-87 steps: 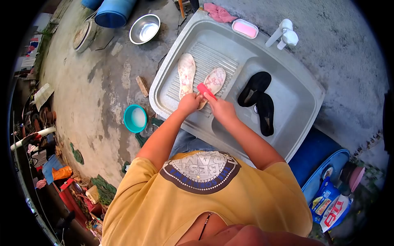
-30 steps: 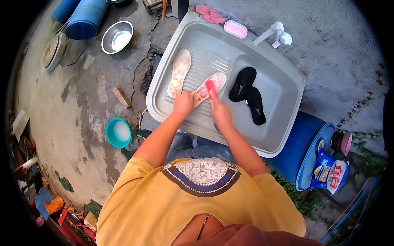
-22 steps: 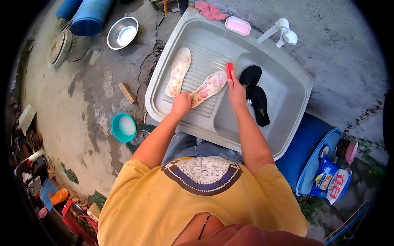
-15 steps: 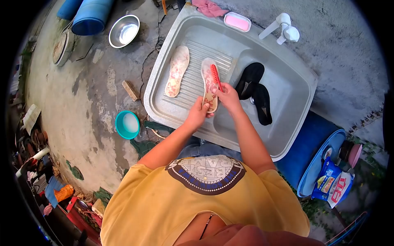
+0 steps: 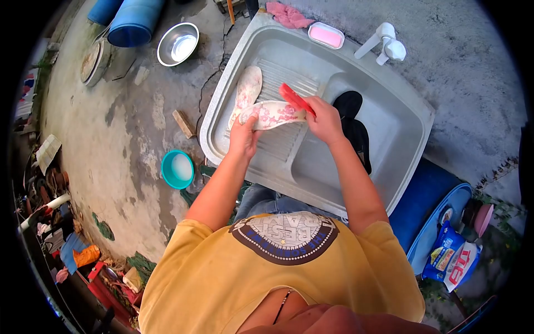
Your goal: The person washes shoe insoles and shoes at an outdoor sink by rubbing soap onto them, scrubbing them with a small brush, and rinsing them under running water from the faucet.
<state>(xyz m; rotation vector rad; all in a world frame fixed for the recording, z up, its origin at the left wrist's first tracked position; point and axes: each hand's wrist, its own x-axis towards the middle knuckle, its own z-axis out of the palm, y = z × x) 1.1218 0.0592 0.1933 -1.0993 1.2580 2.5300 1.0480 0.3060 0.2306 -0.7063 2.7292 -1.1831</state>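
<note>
My left hand point(image 5: 243, 135) grips one end of a floral shoe insole point(image 5: 272, 116), which lies sideways above the ribbed part of the sink. In my right hand point(image 5: 324, 118) is a red brush point(image 5: 296, 99), raised just over the insole's other end. My right fingers are close to that end; whether they also touch it I cannot tell. A second floral insole point(image 5: 248, 89) rests on the ribs, its lower part overlapped by the held one. Two black shoes point(image 5: 356, 136) sit in the basin, partly behind my right hand and forearm.
The grey sink point(image 5: 207, 131) has a white tap point(image 5: 384, 43), a pink soap in a dish point(image 5: 326, 37) and a pink cloth point(image 5: 288, 15) at its back edge. A teal basin point(image 5: 178, 169) and a steel bowl point(image 5: 178, 44) stand left. A blue barrel point(image 5: 428, 195) is at right.
The held insole has turned from upright to sideways and my left hand has moved left and up with it. The brush has lifted and tilted, its back now facing up.
</note>
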